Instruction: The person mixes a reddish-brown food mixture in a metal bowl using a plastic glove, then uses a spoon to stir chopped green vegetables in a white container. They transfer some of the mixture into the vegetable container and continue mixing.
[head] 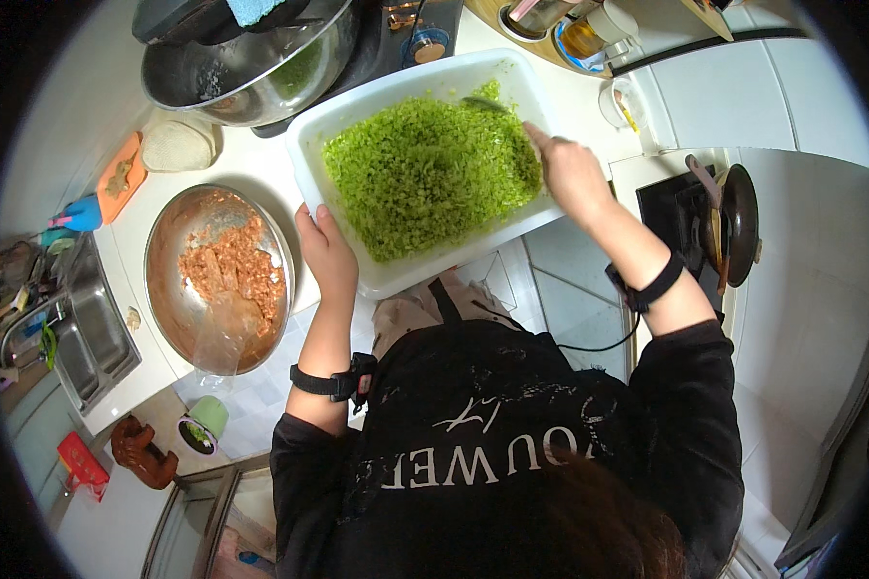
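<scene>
A white rectangular plastic tub (pixel 305 155) full of finely chopped green vegetable (pixel 420 174) stands in front of me, its near edge over the counter's edge. My left hand (pixel 327 250) holds the tub's left wall near the near-left corner, thumb up. At the right side of the tub, my right hand (pixel 573 177) is closed around the handle of a metal utensil (pixel 487 105), probably a spoon, whose head lies in the greens; the handle is mostly hidden. To the left, a steel bowl (pixel 161 289) holds reddish minced filling (pixel 242 264) and a clear plastic bag (pixel 224 333).
A large steel bowl (pixel 261 87) stands on dark equipment behind the tub. A white cloth (pixel 177 146) and an orange board (pixel 122 177) lie at left, beyond the sink (pixel 101 333). On the right are a cup (pixel 619 105) and a wok (pixel 740 224) on a stove.
</scene>
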`<action>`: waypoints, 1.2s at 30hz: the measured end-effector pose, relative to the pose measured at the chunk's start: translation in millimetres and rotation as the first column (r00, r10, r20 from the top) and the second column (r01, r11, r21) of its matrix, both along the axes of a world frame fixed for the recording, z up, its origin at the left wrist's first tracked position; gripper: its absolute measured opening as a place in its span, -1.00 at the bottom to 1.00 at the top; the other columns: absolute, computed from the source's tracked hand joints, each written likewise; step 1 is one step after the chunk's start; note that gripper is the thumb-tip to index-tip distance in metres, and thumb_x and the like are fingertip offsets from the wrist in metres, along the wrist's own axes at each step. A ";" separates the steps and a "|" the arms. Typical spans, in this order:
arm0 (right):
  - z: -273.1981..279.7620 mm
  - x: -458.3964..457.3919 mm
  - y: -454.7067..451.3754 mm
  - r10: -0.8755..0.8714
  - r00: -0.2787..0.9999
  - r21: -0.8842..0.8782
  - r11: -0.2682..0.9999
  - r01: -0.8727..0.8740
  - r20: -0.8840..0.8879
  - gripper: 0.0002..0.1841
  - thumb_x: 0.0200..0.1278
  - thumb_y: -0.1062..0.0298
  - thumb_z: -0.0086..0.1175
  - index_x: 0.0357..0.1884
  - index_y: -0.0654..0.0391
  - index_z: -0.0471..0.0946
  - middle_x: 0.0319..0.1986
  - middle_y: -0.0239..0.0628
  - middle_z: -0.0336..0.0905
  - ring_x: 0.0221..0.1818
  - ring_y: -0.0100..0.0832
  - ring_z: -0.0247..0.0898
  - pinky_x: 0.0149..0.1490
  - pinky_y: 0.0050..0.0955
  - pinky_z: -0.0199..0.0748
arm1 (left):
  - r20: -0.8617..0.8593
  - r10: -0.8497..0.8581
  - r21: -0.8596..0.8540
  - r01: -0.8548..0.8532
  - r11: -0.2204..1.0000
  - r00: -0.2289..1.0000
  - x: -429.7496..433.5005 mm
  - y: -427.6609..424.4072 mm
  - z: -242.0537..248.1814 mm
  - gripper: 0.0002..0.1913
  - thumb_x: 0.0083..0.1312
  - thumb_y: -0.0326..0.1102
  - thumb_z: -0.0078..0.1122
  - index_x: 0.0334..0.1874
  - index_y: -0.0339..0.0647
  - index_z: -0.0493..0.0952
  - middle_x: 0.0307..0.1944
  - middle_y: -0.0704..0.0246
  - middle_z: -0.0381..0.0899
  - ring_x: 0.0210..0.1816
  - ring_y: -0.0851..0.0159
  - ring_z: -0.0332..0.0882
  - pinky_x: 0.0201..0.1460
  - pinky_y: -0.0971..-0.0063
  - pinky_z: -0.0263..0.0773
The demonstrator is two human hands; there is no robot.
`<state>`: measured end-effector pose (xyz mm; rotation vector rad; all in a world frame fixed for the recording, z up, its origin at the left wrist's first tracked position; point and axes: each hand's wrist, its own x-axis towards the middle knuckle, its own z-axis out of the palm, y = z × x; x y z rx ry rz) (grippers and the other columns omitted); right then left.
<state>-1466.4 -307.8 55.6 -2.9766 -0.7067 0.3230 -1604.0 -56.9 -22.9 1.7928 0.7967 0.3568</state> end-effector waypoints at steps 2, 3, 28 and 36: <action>-14.1 19.5 -5.6 -0.044 0.999 -0.090 0.995 0.044 0.000 -0.48 -0.02 0.59 -0.15 0.10 0.12 0.38 -0.48 0.09 0.50 -0.42 -0.04 0.48 -0.25 -0.22 0.45 | 0.011 -0.008 -0.013 0.008 1.000 1.000 -0.1 0.2 -0.7 -0.70 0.39 -0.20 -0.25 -0.09 -0.33 0.32 -0.33 0.23 0.46 -0.30 0.31 0.39 -0.19 0.45 0.30; -23.0 25.4 -5.4 -0.060 0.998 -0.091 0.994 0.058 -0.022 -0.50 0.00 0.59 -0.16 0.09 0.13 0.39 -0.46 0.10 0.50 -0.40 -0.03 0.48 -0.24 -0.21 0.45 | 0.017 -0.010 0.004 0.010 1.000 1.000 0.2 0.4 -1.3 -0.70 0.39 -0.20 -0.25 -0.09 -0.34 0.32 -0.33 0.23 0.46 -0.30 0.31 0.40 -0.19 0.45 0.30; 34.7 -56.8 21.6 0.294 0.952 0.255 0.917 -0.306 0.084 -0.55 0.01 0.55 -0.04 0.04 0.03 0.45 -0.58 -0.26 0.32 -0.57 -0.22 0.36 -0.43 -0.33 0.40 | 0.012 0.021 0.058 -0.022 0.998 1.000 1.1 1.4 -11.0 -0.65 0.36 -0.24 -0.19 0.02 -0.43 0.28 -0.43 0.21 0.46 -0.41 0.28 0.39 -0.30 0.43 0.30; 18.6 -44.3 88.0 0.653 0.733 0.016 0.749 -0.663 -0.189 -0.40 -0.02 0.59 -0.09 0.15 -0.12 0.34 -0.40 -0.28 0.44 -0.38 -0.24 0.48 -0.34 -0.31 0.46 | 0.011 0.018 0.093 -0.019 0.996 1.000 0.5 -1.7 -1.9 -0.70 0.36 -0.25 -0.21 -0.01 -0.34 0.32 -0.44 0.21 0.50 -0.42 0.26 0.47 -0.33 0.41 0.34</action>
